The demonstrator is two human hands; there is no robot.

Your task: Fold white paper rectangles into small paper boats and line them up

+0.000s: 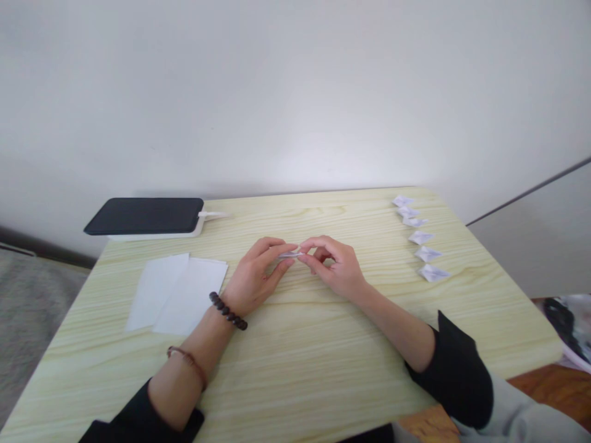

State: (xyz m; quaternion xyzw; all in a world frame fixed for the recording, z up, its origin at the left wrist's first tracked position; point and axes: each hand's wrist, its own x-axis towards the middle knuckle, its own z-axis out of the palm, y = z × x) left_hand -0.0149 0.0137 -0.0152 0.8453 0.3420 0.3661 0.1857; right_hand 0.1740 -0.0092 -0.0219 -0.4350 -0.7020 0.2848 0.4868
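Note:
Over the middle of the table, a small piece of folded white paper [289, 255] is pinched between my two hands. My left hand [258, 271] grips its left part between thumb and fingers. At the other end, the thumb and index finger of my right hand [335, 264] close on its tip. The paper is seen nearly edge-on, and the fingers cover much of it. Sheets of white paper [189, 301] lie overlapping to the left of my left hand. A column of several small folded paper pieces [427, 253], pointed in shape, stands on the right side.
A wood-grain table [300, 369] stands against a pale wall [295, 92]. At its back left, a black phone [145, 215] rests on a white box [196, 231], with a white cable [215, 214] at its right end. Bagged items [572, 320] are beyond the right edge.

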